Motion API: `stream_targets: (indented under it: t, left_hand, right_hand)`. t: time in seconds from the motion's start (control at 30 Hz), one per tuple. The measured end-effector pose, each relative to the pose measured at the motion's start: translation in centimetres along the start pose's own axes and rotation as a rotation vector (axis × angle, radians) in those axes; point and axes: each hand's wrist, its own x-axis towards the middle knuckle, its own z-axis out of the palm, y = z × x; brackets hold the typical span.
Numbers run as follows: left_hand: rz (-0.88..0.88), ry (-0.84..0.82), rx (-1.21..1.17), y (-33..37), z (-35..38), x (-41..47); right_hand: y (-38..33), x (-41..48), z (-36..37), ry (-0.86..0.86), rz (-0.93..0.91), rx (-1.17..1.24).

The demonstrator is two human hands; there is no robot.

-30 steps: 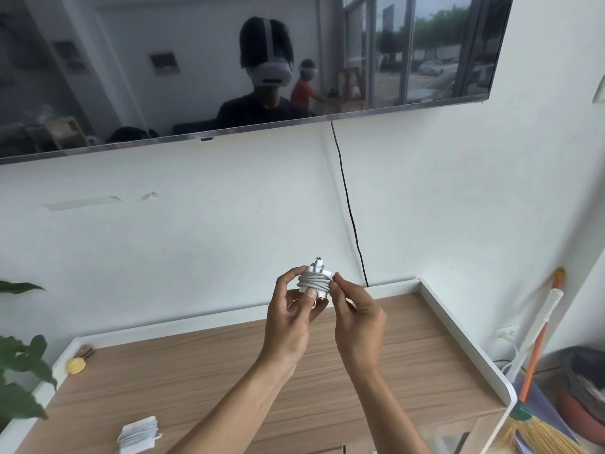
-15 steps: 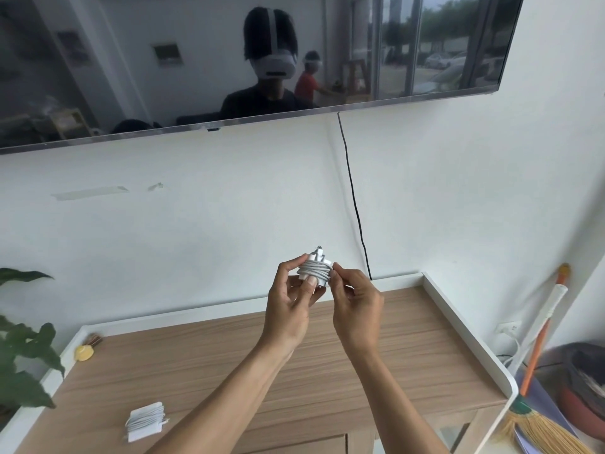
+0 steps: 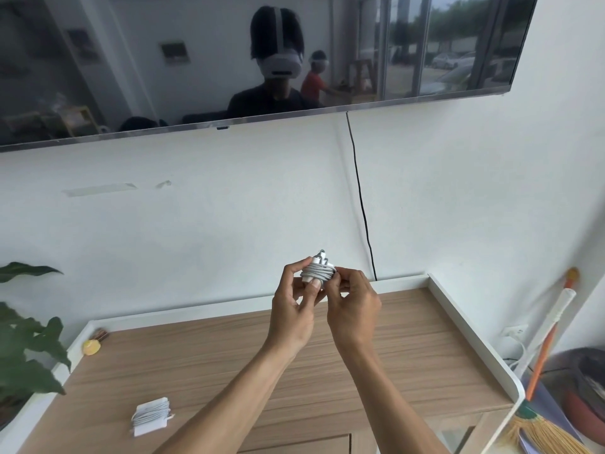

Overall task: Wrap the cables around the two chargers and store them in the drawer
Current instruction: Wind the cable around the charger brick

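Partly hidden and cropped things

Fingers of the left hand (image 3: 292, 314) and right hand (image 3: 353, 311) cover the charger's (image 3: 318, 271) lower body; the plant (image 3: 24, 348) and broom (image 3: 543, 432) run off the edges.

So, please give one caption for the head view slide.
Both hands hold a white cable-wrapped charger above the wooden cabinet top; second wrapped charger lies there.

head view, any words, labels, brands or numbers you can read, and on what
None can be read.
Charger in the hands: white, no print visible.
Wrapped charger on the cabinet: no print visible.
TV: only reflections; the small mark at its lower edge is too small to read.
Wall socket: too small to tell.
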Motion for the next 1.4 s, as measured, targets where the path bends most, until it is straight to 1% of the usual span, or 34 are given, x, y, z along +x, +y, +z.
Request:
stream_targets:
  t: [0.33,0.43,0.63,0.8,0.87,0.93,1.0,1.13,1.2,1.27,1.4]
  left_hand:
    - [-0.089,-0.004,-0.112,-0.3,0.7,0.4]
    - [-0.097,0.002,-0.124,-0.1,0.8,0.5]
    - [-0.162,-0.009,-0.183,-0.2,0.4,1.0]
    - [-0.161,-0.005,-0.161,-0.4,0.5,0.8]
    - [-0.153,-0.002,-0.161,-0.4,0.6,0.8]
    - [-0.148,-0.002,-0.159,-0.5,0.5,0.8]
    - [-0.152,-0.005,-0.155,-0.5,0.4,0.9]
    - [-0.175,-0.003,-0.207,-0.3,0.4,0.9]
    - [-0.174,-0.009,-0.223,-0.2,0.4,0.7]
    - [-0.161,-0.008,-0.221,-0.1,0.3,0.6]
    - [-0.151,0.005,-0.21,0.1,0.5,0.7]
  right_hand:
    - [-0.4,-0.1,0.6,0.07,0.141,0.12]
    - [-0.8,0.1,0.6,0.044,0.212,0.19]
    - [-1.0,0.9,-0.1,0.0,0.404,0.438]
    - [-1.1,0.5,-0.1,0.006,0.464,0.464]
    - [-1.0,0.5,0.0,-0.017,0.559,0.544]
    - [-1.0,0.9,-0.3,-0.074,0.687,0.681]
    - [-1.2,1.3,-0.7,-0.121,0.753,0.753]
    - [-0.8,2.0,-1.4,-0.221,0.8,0.862]
    - [-0.6,2.2,-1.6,-0.248,0.785,0.848]
    - [-0.7,2.1,-1.7,-0.236,0.746,0.807]
    - [-1.2,1.2,-1.4,-0.134,0.702,0.791]
